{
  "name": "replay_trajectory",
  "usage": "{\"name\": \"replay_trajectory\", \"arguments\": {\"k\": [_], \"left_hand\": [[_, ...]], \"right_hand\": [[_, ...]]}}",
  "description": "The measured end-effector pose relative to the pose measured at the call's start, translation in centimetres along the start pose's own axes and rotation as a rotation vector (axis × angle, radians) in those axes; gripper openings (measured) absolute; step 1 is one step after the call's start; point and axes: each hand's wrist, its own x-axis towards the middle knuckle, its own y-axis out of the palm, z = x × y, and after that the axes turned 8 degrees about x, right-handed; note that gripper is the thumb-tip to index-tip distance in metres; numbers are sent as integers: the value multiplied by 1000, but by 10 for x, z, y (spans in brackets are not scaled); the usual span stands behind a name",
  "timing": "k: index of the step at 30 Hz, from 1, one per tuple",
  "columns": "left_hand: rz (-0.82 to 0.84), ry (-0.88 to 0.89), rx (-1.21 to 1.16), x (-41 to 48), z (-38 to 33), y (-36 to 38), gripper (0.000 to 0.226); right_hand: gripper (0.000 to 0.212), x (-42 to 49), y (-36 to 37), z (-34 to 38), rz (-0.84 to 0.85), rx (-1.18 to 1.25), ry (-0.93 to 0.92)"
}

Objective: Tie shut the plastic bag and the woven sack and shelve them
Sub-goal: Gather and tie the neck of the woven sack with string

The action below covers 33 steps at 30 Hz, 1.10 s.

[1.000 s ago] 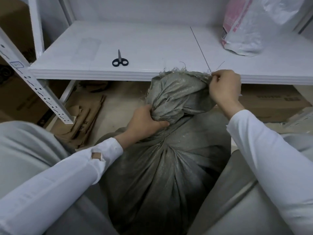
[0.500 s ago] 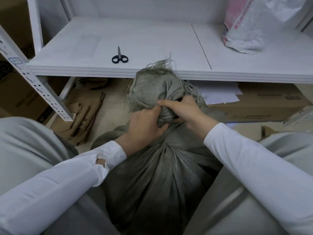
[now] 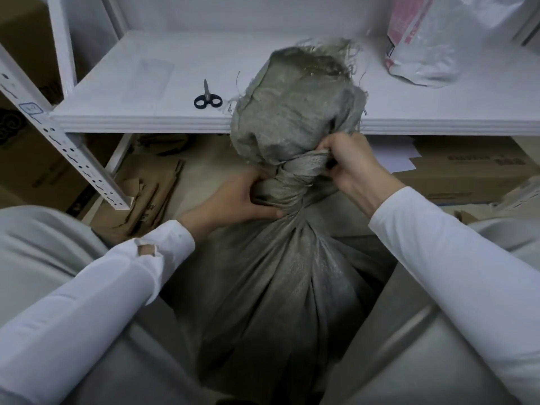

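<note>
Both grips are clenched on the woven sack [image 3: 280, 276]. The left hand [image 3: 233, 200] squeezes the gathered neck just below the twist, thumb and fingers wrapped around it, apparently to keep the bunched fabric from loosening. The right hand [image 3: 347, 165] pinches the wrapped band of cloth on the neck's right side and seems to be drawing it tight around the bundle. Above the two hands the loose mouth of the sack stands up in a crumpled head with frayed threads at its top edge, rising in front of the white shelf [image 3: 152, 124].

The sack itself stands on the floor between the person's knees, close against the shelf's front edge, which keeps it steady and upright while the knot is worked and leaves only a short lift to the board above. Its body is full and pleated toward the neck.

The plastic bag [image 3: 423, 51] already sits on the shelf at the far right, leaning toward the back; whether its top is tied cannot be told from here. A pair of black-handled scissors [image 3: 207, 96] lies on the shelf left of the sack's head, well clear of both hands.

By the look of it, the sack's knot is formed but not yet cinched, and shelving it remains.
</note>
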Motion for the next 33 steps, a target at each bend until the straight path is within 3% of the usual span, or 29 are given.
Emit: {"name": "replay_trajectory", "arguments": {"k": [3, 7, 10, 17, 21, 23, 27, 30, 33], "left_hand": [[61, 71, 280, 1, 9, 1, 88], [-145, 108, 519, 0, 4, 7, 67], [-242, 69, 546, -1, 3, 13, 55], [-402, 94, 530, -10, -11, 25, 33], [-268, -31, 439, -4, -6, 22, 44], [-217, -95, 354, 0, -2, 18, 36], [-102, -38, 115, 4, -6, 12, 55], [-247, -79, -177, 5, -15, 10, 45], [-371, -52, -283, 8, -18, 8, 48]], "right_hand": [[31, -3, 3, 6, 23, 44, -36], [33, -8, 7, 5, 101, 9, -42], [42, -7, 10, 6, 110, 14, -47], [35, -5, 6, 17, 74, 95, -6], [26, 8, -1, 6, 12, 194, 140], [22, 11, -3, 0, 3, 260, 221], [29, 14, -8, -8, -34, 280, 270], [23, 11, -10, -15, -21, 285, 292], [17, 4, -9, -23, 17, 272, 337]]}}
